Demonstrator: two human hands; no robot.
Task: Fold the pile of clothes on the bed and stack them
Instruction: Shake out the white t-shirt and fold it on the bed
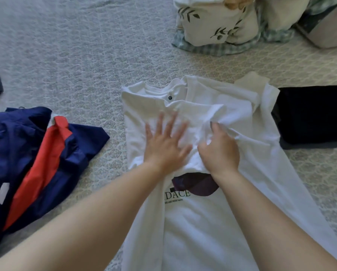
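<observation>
Folding is at an early stage. The white printed cotton T-shirt [203,222] lies on the quilted grey bed [66,55], partly folded: left hand [163,145] presses flat, fingers spread; right hand [220,151] pinches its fabric. A folded black garment [312,114] lies just beside; the navy-and-red jacket [36,153] remains unfolded.

The left hand [164,142] is blurred at its fingertips. Both forearms hide part of the dark print on the white cotton T-shirt [203,222], so its lettering reads only partly. The navy and red jacket [36,153] runs off the left edge of the frame.
</observation>
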